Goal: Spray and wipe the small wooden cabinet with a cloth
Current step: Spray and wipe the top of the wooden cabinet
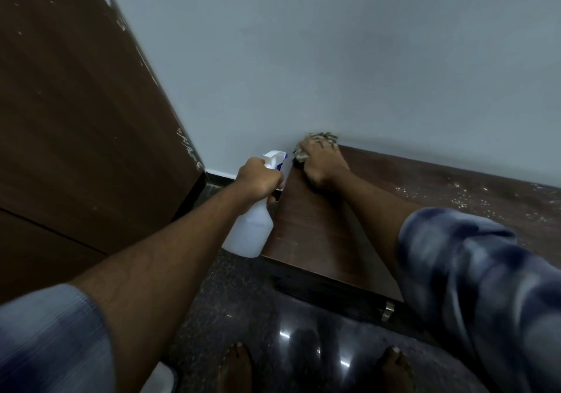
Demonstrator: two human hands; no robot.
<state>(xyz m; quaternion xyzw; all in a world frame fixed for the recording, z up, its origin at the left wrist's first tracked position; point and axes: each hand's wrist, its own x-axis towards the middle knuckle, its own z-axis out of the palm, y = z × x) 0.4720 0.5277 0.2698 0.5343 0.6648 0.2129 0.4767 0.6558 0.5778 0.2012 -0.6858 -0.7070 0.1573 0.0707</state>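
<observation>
Two grips are in use.

**Grip state**
- The left grip (258, 177) is clenched round the neck of the spray bottle (252, 232), just under the white trigger head. It holds the bottle clear of the floor (243, 301), just beside the left edge of the small wooden cabinet (318, 235).
- The right grip (321, 165) grasps the cloth (320, 137), which is bunched under the fingers. It presses the cloth onto the cabinet top.

**Location**
- The cabinet stands on the floor against the wall (334, 59). It runs from the centre of the view toward 4 o'clock.
- A metal handle (387, 310) shows on the cabinet front at 5 o'clock.
- The cloth sits at the 10 o'clock corner of the top, touching the wall.
- The bottle lies near the cloth, at 8 o'clock from it.
- White specks (473, 198) lie on the top toward 3 o'clock, well apart from the cloth. That area probably needs wiping.

**Handling**
- Cloth: likely soft and limp. Keep it wadded under the palm so that pressure spreads evenly and no loose end trails.
- Bottle: the plastic looks thin and translucent, and the fill level cannot be read. Expect it to be light to moderate in weight. Hold it at the neck, as now, with one finger free for the trigger.
- Cabinet: rigid, with a smooth top. A sprayed film may make the top slick, so the cloth could skid toward the edge.
</observation>
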